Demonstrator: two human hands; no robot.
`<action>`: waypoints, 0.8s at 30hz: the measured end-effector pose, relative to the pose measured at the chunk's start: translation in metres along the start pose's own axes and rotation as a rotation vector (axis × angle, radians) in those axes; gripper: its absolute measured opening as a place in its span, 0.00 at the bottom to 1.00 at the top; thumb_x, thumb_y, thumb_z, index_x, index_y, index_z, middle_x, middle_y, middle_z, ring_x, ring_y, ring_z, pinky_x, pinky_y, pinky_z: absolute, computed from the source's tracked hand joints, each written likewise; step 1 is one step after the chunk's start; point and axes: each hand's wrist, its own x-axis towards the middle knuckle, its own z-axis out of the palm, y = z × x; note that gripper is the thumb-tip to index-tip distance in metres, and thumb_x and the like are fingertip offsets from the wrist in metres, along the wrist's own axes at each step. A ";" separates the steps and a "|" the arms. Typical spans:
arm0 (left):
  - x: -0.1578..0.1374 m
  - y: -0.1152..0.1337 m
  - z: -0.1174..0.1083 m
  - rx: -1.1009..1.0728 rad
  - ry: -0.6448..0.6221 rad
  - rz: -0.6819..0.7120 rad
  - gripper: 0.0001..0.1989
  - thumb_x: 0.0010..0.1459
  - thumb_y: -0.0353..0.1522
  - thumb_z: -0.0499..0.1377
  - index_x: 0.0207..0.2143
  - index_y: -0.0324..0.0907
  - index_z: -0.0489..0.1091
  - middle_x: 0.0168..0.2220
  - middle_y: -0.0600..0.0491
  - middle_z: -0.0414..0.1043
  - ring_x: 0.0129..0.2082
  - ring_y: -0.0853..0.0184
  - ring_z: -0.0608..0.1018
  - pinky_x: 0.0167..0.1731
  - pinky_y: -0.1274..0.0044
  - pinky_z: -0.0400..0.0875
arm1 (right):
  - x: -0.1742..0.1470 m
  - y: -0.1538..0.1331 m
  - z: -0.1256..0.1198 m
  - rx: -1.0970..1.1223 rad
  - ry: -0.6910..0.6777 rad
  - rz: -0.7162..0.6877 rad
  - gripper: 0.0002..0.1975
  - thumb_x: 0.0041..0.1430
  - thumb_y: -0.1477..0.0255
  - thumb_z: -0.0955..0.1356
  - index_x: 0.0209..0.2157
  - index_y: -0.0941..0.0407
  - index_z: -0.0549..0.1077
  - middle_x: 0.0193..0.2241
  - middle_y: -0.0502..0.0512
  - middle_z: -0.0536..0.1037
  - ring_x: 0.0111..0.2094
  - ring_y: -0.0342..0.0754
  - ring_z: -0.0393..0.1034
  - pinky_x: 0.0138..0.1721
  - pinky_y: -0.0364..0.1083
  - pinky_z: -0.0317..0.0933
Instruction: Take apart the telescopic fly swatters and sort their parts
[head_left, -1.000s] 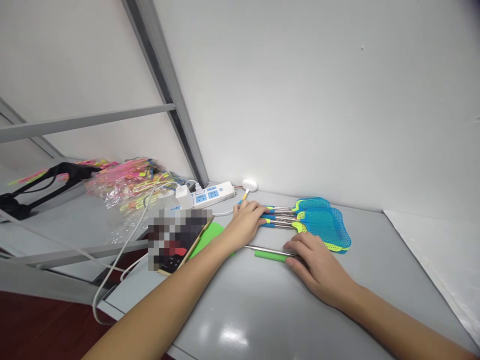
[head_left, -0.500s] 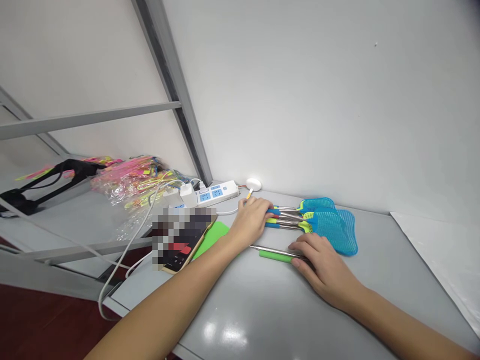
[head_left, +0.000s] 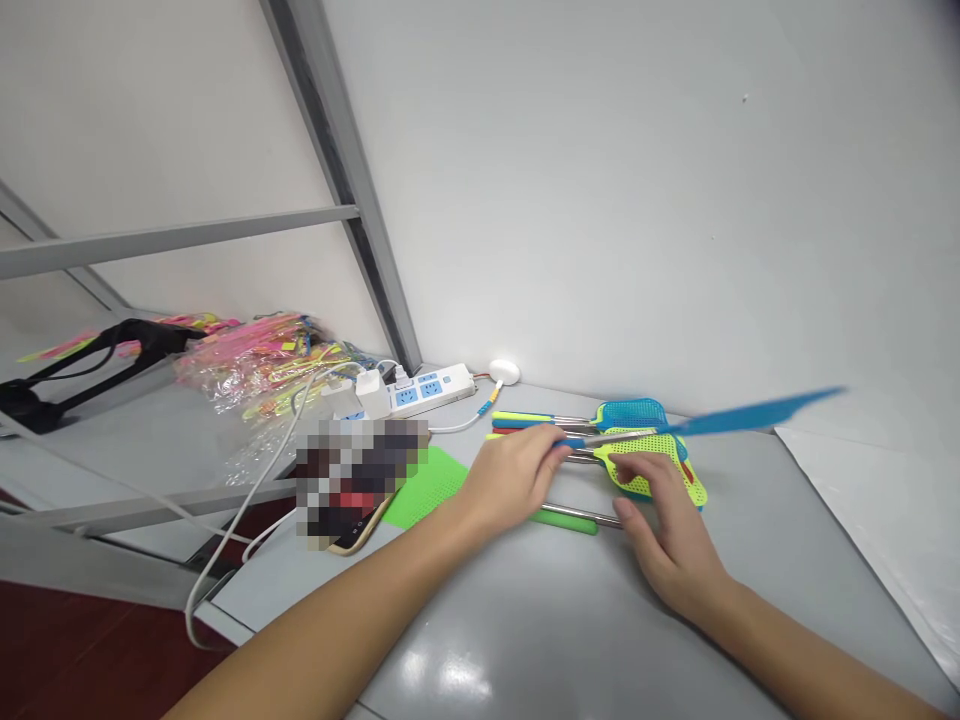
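My left hand (head_left: 510, 478) is closed round the handle of a blue fly swatter (head_left: 757, 412), whose thin head is raised and points right. Below the fingers of my right hand (head_left: 664, 520) lie a metal rod and a green handle (head_left: 574, 521); the thumb is close to the rod's end, and the fingers are apart. Partly under my left wrist is a green mesh swatter head (head_left: 431, 490). Behind both hands several fly swatters lie side by side, among them one with a yellow head (head_left: 652, 455) and one with a blue head (head_left: 634, 413).
A phone (head_left: 367, 500), partly blurred out, lies on the left of the grey table (head_left: 600, 630). Behind it are a white power strip (head_left: 431, 390) with cables and a round white device (head_left: 504, 372). Bagged colourful items (head_left: 255, 365) and a black frame (head_left: 142, 350) sit on the left shelf.
My left hand has taken a blue swatter off the pile and lifted it, uncovering a yellow head. My right hand has shifted slightly right, its fingers spread more.
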 end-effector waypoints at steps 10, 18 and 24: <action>-0.004 0.051 0.004 0.106 -0.092 0.331 0.14 0.70 0.38 0.45 0.42 0.40 0.67 0.34 0.52 0.75 0.32 0.66 0.77 0.27 0.75 0.66 | 0.008 -0.009 -0.012 0.348 0.133 0.012 0.11 0.69 0.68 0.58 0.42 0.51 0.71 0.39 0.54 0.69 0.42 0.51 0.64 0.44 0.51 0.58; -0.021 0.081 -0.022 0.156 0.119 0.412 0.15 0.65 0.35 0.51 0.26 0.41 0.68 0.24 0.54 0.70 0.25 0.69 0.72 0.25 0.75 0.59 | 0.040 -0.045 -0.074 0.611 -0.105 0.359 0.16 0.67 0.57 0.59 0.41 0.52 0.71 0.29 0.51 0.68 0.33 0.48 0.65 0.36 0.47 0.62; -0.062 0.097 -0.043 -0.102 0.339 0.359 0.09 0.63 0.30 0.50 0.32 0.42 0.68 0.23 0.53 0.68 0.24 0.69 0.69 0.26 0.74 0.61 | 0.052 -0.088 -0.129 0.407 -0.288 0.391 0.18 0.66 0.53 0.59 0.43 0.51 0.70 0.21 0.44 0.57 0.20 0.41 0.50 0.18 0.41 0.51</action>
